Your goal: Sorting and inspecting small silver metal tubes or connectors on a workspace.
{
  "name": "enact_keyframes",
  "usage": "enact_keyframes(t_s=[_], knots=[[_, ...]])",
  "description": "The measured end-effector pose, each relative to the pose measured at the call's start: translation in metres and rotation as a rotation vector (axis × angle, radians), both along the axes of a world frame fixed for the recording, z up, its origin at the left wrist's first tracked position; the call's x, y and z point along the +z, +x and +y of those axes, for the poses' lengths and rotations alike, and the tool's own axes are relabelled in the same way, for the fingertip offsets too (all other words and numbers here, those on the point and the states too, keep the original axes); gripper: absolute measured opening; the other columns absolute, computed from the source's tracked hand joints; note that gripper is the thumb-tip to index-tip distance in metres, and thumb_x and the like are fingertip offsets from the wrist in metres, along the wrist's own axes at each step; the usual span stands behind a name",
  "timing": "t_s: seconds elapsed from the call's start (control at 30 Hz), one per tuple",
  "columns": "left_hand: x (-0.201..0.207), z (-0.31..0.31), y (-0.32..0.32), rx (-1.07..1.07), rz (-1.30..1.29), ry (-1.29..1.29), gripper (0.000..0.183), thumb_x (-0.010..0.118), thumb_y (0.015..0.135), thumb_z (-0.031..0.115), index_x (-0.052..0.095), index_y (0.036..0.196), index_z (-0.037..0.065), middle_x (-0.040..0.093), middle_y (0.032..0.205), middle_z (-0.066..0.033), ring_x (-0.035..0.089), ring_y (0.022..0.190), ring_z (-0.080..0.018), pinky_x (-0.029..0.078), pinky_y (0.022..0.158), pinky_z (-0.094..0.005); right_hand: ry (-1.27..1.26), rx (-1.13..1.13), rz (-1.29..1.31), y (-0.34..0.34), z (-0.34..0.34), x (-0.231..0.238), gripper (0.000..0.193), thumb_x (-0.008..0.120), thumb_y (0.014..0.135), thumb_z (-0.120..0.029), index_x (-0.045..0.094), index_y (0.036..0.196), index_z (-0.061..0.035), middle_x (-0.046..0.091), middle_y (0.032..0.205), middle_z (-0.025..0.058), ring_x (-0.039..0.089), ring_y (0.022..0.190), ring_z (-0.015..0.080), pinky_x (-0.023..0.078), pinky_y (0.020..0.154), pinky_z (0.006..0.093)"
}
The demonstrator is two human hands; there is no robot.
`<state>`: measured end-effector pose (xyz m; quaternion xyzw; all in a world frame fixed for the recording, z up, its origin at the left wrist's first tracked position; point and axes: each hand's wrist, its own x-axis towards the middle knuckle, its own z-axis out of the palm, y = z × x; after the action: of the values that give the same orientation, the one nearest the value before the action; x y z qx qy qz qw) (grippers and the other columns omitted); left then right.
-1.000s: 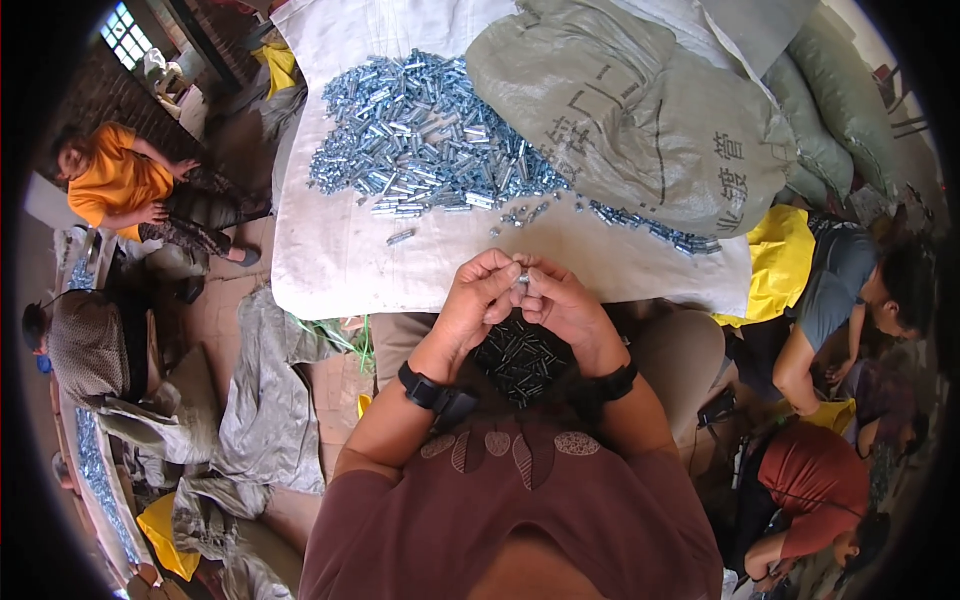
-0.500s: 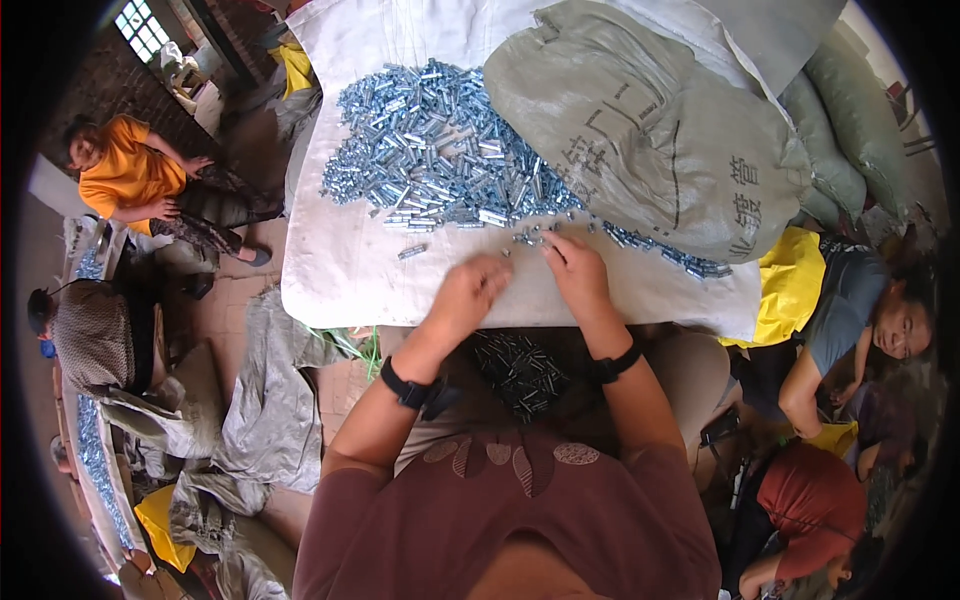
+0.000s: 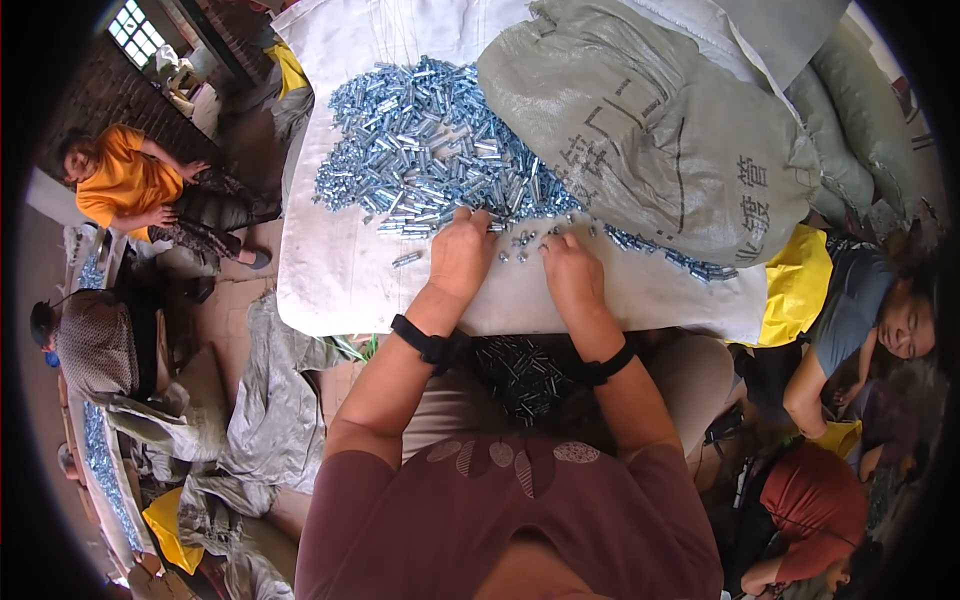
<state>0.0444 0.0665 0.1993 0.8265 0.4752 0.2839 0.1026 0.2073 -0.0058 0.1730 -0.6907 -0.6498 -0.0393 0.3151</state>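
A wide heap of shiny bluish metal sleeves [image 3: 430, 150] and small nuts lies on a white cloth-covered table. At the heap's near edge is my left hand [image 3: 462, 255], its fingers curled down among the sleeves; what they grip is hidden. A few small loose nuts [image 3: 520, 243] lie between my hands. My right hand [image 3: 573, 272] is closed beside them, thumb and fingertips together, and whatever is in the pinch is too small to make out. One single sleeve [image 3: 407, 259] lies apart on the cloth, left of my left hand.
A grey-green woven sack [image 3: 650, 130] covers the heap's right side, with more sleeves [image 3: 670, 255] along its near edge. Below the table edge, by my lap, is a dark container of finished-looking parts [image 3: 520, 380]. Yellow sacking [image 3: 797, 280] hangs at the right corner. Several people sit nearby.
My left hand has moved forward from the table's near area to the edge of the heap. My right hand has shifted only slightly, still closed by the loose nuts.
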Motion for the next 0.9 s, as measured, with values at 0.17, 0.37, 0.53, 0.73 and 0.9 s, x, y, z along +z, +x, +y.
enact_keyframes(t_s=[0.17, 0.37, 0.53, 0.73, 0.9], knots=[[-0.004, -0.021, -0.013, -0.017, -0.206, 0.044, 0.011, 0.066, 0.077, 0.007, 0.06, 0.084, 0.002, 0.061, 0.08, -0.0115, 0.062, 0.068, -0.0292, 0.049, 0.061, -0.0374, -0.114, -0.062, -0.078, -0.003, -0.003, 0.001, 0.011, 0.062, 0.08, -0.013, 0.06, 0.085, -0.0041, 0.06, 0.085, 0.0135, 0.062, 0.074, 0.0309, 0.051, 0.063, 0.0402], [0.007, -0.051, -0.03, -0.099, -1.104, -1.066, 0.007, 0.061, 0.083, 0.003, 0.058, 0.089, 0.002, 0.06, 0.072, -0.0046, 0.039, 0.046, -0.0037, 0.029, 0.04, -0.0195, -0.045, -0.011, 0.47, -0.005, -0.022, 0.011, 0.012, 0.058, 0.082, -0.003, 0.062, 0.092, 0.0011, 0.065, 0.087, 0.0147, 0.064, 0.07, 0.0252, 0.053, 0.062, 0.0319], [0.01, -0.073, -0.032, -0.213, -1.3, -1.146, 0.009, 0.056, 0.086, 0.0, 0.056, 0.095, 0.001, 0.062, 0.08, -0.01, 0.031, 0.044, -0.0017, 0.021, 0.037, -0.0164, -0.224, 0.205, 1.268, -0.019, -0.048, 0.034, 0.02, 0.059, 0.087, -0.007, 0.064, 0.104, 0.0021, 0.066, 0.085, 0.0082, 0.064, 0.072, 0.0143, 0.051, 0.057, 0.0237], [0.006, -0.093, -0.025, -0.287, -1.306, -1.052, 0.01, 0.056, 0.087, -0.001, 0.058, 0.097, 0.002, 0.064, 0.081, -0.0104, 0.034, 0.045, -0.0032, 0.023, 0.039, -0.0169, -0.194, 0.245, 1.378, -0.029, -0.065, 0.046, 0.021, 0.06, 0.089, -0.013, 0.066, 0.102, 0.0022, 0.065, 0.08, 0.0054, 0.06, 0.067, 0.0096, 0.049, 0.054, 0.0213], [0.008, -0.103, -0.019, -0.3, -1.302, -1.025, 0.009, 0.055, 0.088, 0.0, 0.058, 0.097, 0.002, 0.064, 0.08, -0.0097, 0.034, 0.045, -0.0032, 0.023, 0.039, -0.0172, -0.201, 0.215, 1.408, -0.027, -0.07, 0.044, 0.02, 0.063, 0.088, -0.016, 0.067, 0.096, 0.0013, 0.063, 0.071, 0.0019, 0.055, 0.058, 0.0063, 0.044, 0.049, 0.0193]])
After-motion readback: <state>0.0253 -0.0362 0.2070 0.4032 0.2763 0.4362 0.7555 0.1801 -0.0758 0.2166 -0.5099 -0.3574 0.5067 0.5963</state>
